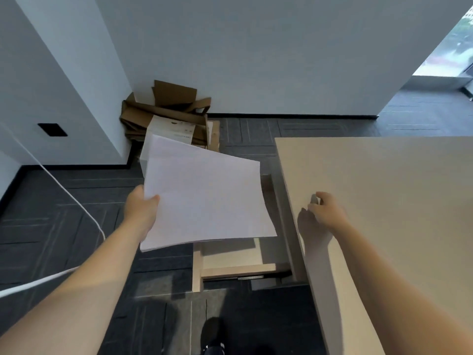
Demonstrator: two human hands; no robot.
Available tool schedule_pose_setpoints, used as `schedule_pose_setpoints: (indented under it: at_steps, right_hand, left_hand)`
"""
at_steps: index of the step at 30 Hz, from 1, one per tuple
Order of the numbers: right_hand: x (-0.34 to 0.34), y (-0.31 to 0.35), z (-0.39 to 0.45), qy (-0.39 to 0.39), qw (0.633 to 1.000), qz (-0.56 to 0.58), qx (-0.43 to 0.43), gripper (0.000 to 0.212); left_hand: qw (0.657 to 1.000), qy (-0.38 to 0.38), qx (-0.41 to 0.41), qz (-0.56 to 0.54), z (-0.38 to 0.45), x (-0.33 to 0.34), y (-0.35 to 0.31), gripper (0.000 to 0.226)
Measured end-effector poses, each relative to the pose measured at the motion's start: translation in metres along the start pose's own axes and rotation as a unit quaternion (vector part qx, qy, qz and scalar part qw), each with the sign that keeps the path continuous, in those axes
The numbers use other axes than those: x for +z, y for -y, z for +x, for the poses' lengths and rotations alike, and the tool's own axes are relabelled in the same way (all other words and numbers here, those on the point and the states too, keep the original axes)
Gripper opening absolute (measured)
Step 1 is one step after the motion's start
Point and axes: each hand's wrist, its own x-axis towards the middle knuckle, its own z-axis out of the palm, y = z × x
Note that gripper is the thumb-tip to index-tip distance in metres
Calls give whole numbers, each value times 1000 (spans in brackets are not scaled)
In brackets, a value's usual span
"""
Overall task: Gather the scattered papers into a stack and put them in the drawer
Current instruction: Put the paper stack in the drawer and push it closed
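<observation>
Left hand (140,208) pinching paper stack (204,196) at left edge over open drawer (230,267); right hand (325,208) loosely curled, empty, on desk (384,188). Light, floppy; prob. needs support underneath.

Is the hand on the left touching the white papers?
Touching. The head view shows the left hand pinching the left edge of the paper stack, thumb on top of the sheets and fingers hidden beneath, holding the stack above the open drawer.

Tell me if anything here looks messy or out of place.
Flattened cardboard boxes lie heaped crookedly in the wall corner, and a white cord trails loose across the floor. The paper stack looks tidy in the left hand.
</observation>
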Motion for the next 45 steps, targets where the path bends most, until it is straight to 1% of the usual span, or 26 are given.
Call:
schedule_pose_setpoints:
  at_steps: [2,6,9,13,16,21,24,28,31,33,35,38,40,42,45]
  right_hand:
    - [5,-4,1,-6,999,-47,-23,29]
    - [9,-10,2,-21,993,-96,-62,42]
    - [10,-16,2,-24,989,-124,-81,52]
    - [10,-29,1,-37,983,-133,-117,53]
    - [11,-39,3,-36,978,-149,-140,53]
    - [11,-50,6,-48,968,-175,-172,54]
    - [12,-52,9,-49,966,-184,-177,54]
    - [14,-55,9,-44,966,-186,-177,54]
    - [13,-57,9,-38,966,-186,-178,54]
    - [13,-57,9,-35,966,-184,-177,54]
    - [14,-56,8,-34,966,-183,-177,53]
    - [16,-55,6,-36,968,-179,-172,52]
    - [18,-55,2,-38,969,-178,-169,52]
    - [21,-55,-2,-39,969,-176,-167,51]
    - [23,-53,-7,-41,971,-167,-164,50]
  left_hand:
    - [999,-4,3,43,-1,5,4,31]
    - [993,24,14,113,-7,24,10,30]
    - [992,48,10,118,-9,49,17,30]
    - [988,75,7,134,-13,85,24,22]
    - [988,86,-2,129,-15,110,28,32]
    - [983,134,-11,125,-18,148,45,34]
    - [978,157,-6,134,-23,165,55,34]
    - [965,188,6,182,-29,181,59,33]
    - [952,223,-8,211,-34,185,56,38]
    - [947,245,-26,205,-35,185,54,46]
    - [945,261,-36,195,-34,180,53,48]
    - [945,251,-30,206,-36,165,55,45]
    - [950,228,-16,212,-38,154,58,51]
    - [954,196,7,225,-40,142,63,53]
    - [951,134,28,278,-36,127,73,52]
